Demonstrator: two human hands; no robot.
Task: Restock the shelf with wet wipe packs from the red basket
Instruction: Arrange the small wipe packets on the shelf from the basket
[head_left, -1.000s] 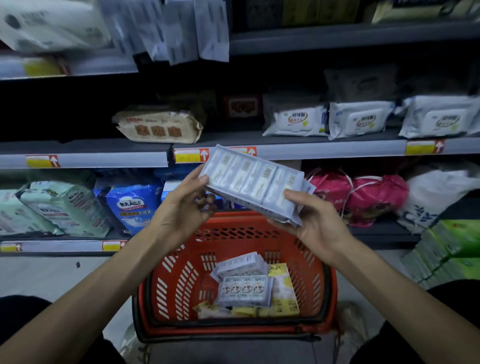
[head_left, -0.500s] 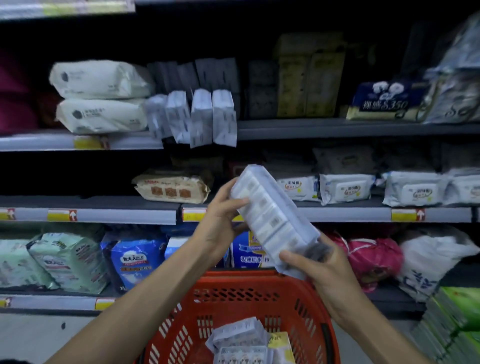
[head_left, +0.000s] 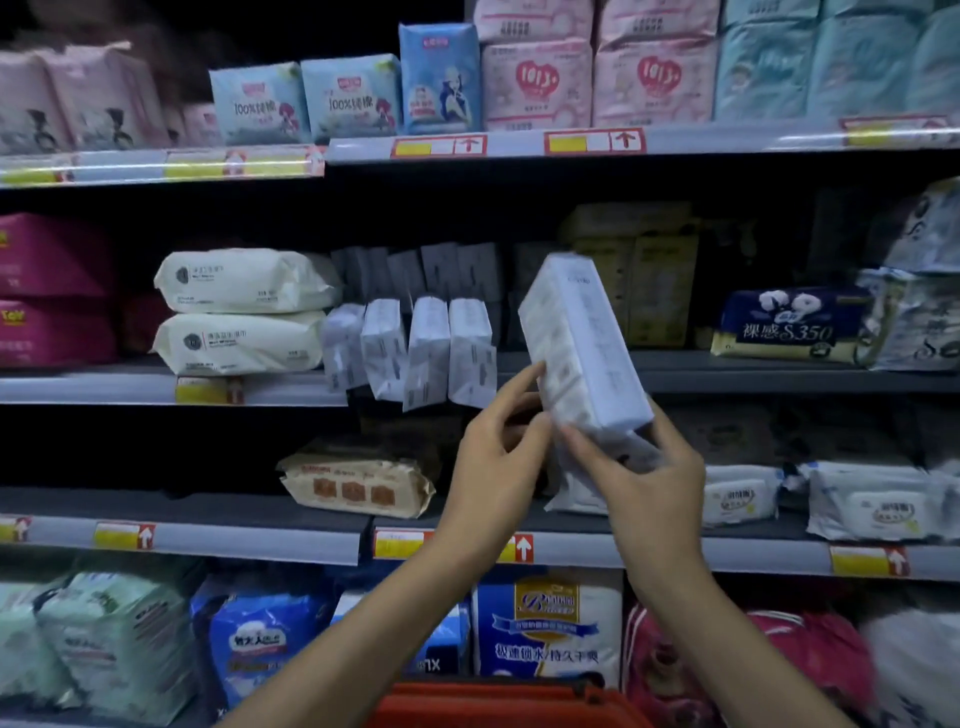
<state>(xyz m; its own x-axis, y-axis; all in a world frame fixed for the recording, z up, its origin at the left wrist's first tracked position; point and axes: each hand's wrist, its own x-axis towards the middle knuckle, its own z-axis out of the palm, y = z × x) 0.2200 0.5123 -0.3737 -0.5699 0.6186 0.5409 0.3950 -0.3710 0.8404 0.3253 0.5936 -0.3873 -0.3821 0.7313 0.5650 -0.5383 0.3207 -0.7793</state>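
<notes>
White film: the wet wipe multipack (head_left: 584, 348) you hold is wrapped in pale, glossy plastic, standing on end and tilted with its top leaning left, in front of the middle shelf (head_left: 727, 371).
Your right hand (head_left: 641, 483): it cups the pack's lower end from below and behind, fingers curled and clamped on the wrapper.
Your left hand (head_left: 496, 460): thumb and fingertips pinch the pack's lower left edge, so both hands are closed on the same pack.
Where the pack is: in the air, not yet touching the shelf, just right of the row of matching packs (head_left: 410, 351).
That row: four similar white packs stand on edge at the shelf lip, some overhanging it, with darker ones behind them in shadow.
Open slot: the dark gap between the row and the yellow-brown boxes (head_left: 636, 270) looks like the natural place for this one.
Red basket (head_left: 509, 704): only its rim shows at the bottom of the view; you cannot tell from here how many packs are left inside.
Done so far: the standing row suggests part of the restock is in place, though which packs came from the basket cannot be told.
Left to do: set this pack upright beside the row, then go back to the basket for whatever remains.
Watch for: the slippery wrap and the overhanging neighbours, which a nudge could tip off the lip.
</notes>
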